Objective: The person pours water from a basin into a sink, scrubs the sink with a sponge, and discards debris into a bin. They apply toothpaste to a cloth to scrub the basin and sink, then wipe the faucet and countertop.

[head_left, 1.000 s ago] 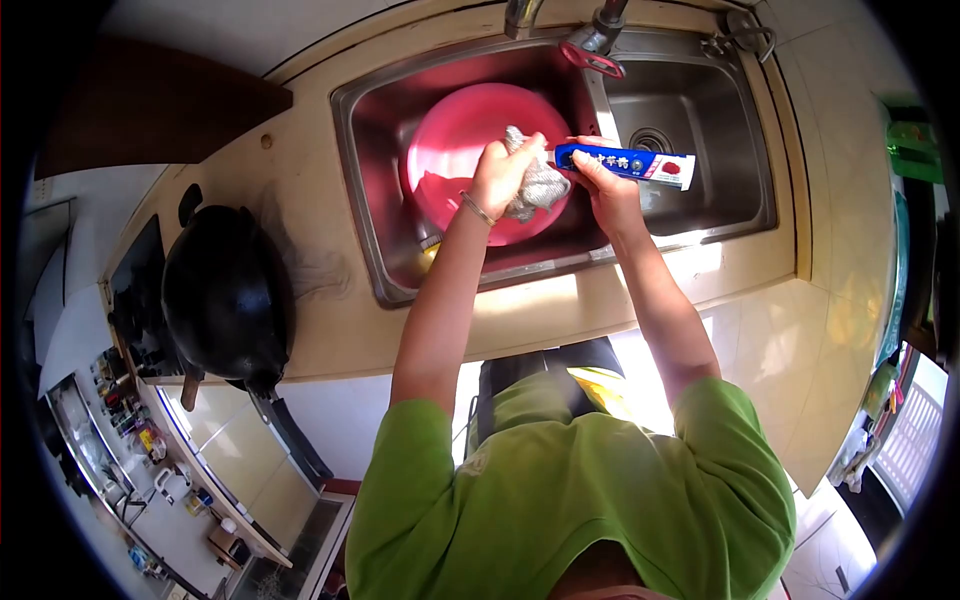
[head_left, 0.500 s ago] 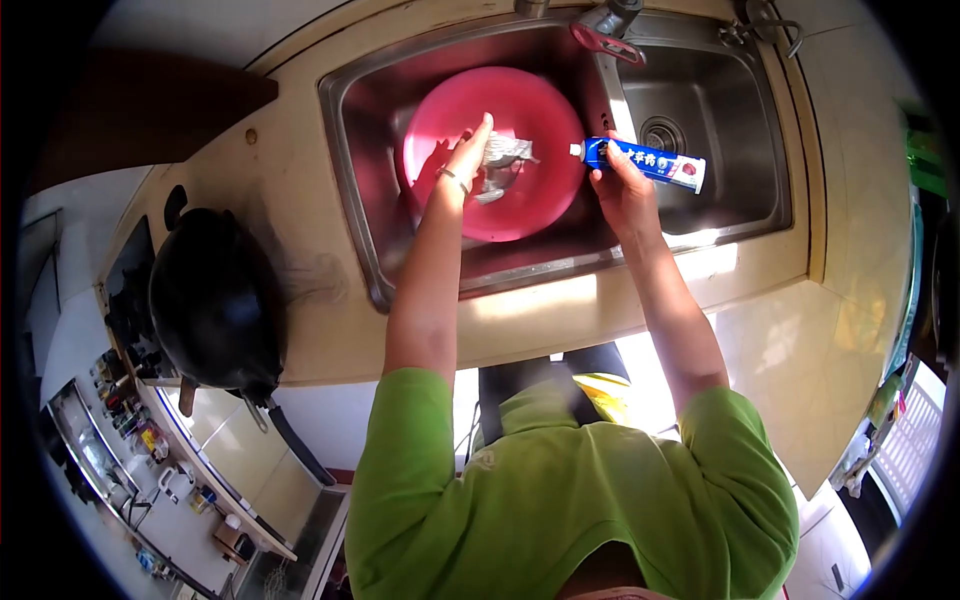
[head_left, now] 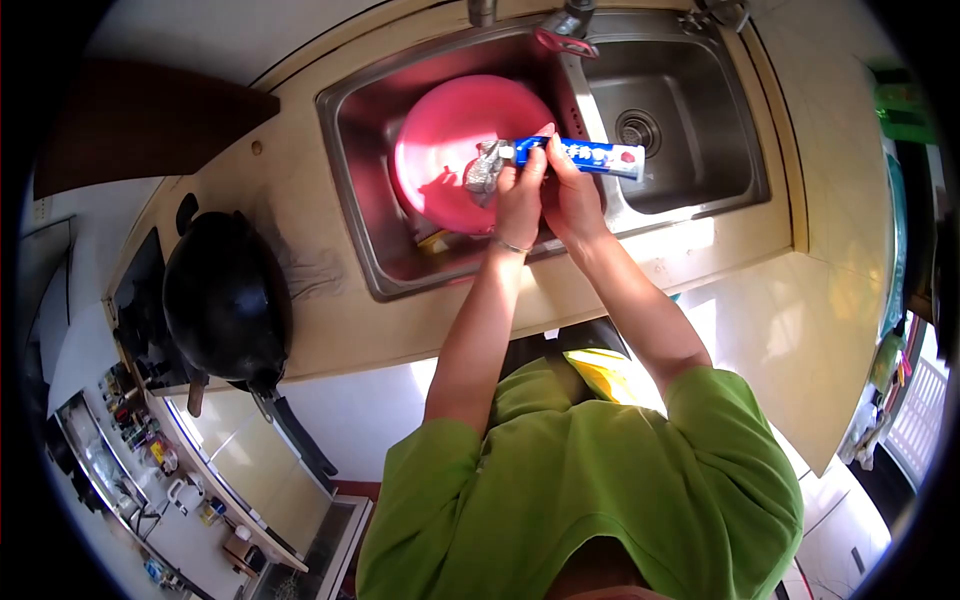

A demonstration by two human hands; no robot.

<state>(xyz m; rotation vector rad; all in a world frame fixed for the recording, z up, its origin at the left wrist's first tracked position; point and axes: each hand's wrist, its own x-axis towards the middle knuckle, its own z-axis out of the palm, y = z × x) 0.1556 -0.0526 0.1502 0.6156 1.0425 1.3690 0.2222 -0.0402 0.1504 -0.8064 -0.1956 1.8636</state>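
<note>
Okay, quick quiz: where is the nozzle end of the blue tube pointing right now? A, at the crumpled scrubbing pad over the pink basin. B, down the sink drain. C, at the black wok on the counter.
A: the blue tube has its nozzle end against the crumpled scrubbing pad, held by both hands above the pink basin.
</note>
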